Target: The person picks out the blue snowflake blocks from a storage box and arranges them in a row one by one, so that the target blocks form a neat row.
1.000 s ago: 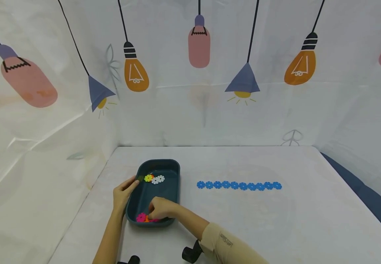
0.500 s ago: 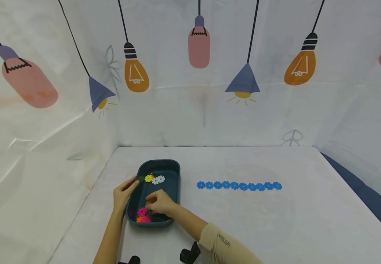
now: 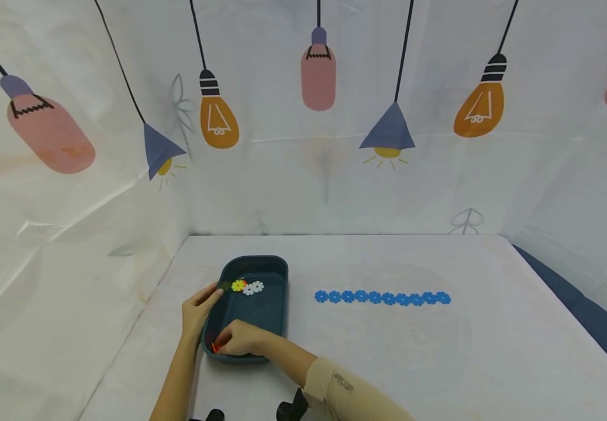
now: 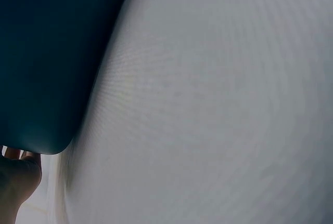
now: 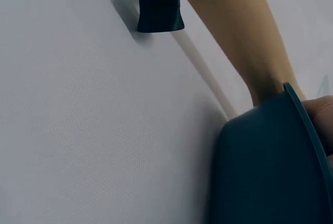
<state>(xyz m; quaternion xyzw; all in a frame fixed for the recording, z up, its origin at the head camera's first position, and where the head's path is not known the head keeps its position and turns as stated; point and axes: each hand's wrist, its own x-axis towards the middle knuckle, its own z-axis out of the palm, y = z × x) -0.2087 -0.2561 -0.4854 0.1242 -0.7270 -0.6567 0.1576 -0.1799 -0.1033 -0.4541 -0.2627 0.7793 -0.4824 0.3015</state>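
A dark teal tray [image 3: 285, 292] stands on the left of the white table. My left hand [image 3: 195, 310] grips its left rim, thumb over the edge. Inside the tray's near left corner, my right hand [image 3: 240, 338] points down with bent fingers. At its fingertips shows a tilted orange-red flower-shaped disc [image 3: 216, 348], which it appears to pinch. The pink discs of that corner are hidden behind the hand. Farther up in the tray lie a yellow flower-shaped disc [image 3: 238, 285] and white ones [image 3: 253, 287]. The tray's outer wall [image 4: 47, 68] fills the left of the left wrist view.
To the right of the tray, a row of several blue flower-shaped discs [image 3: 382, 297] runs across the table [image 3: 377, 362]. A black wrist-camera mount [image 5: 160, 5] shows in the right wrist view. Behind the table hangs a lamp-patterned sheet [image 3: 282, 187].
My right hand has lifted, then moved left and down into the tray's near left corner, covering the pink discs. The left hand keeps its grip on the tray. The blue row is unchanged.
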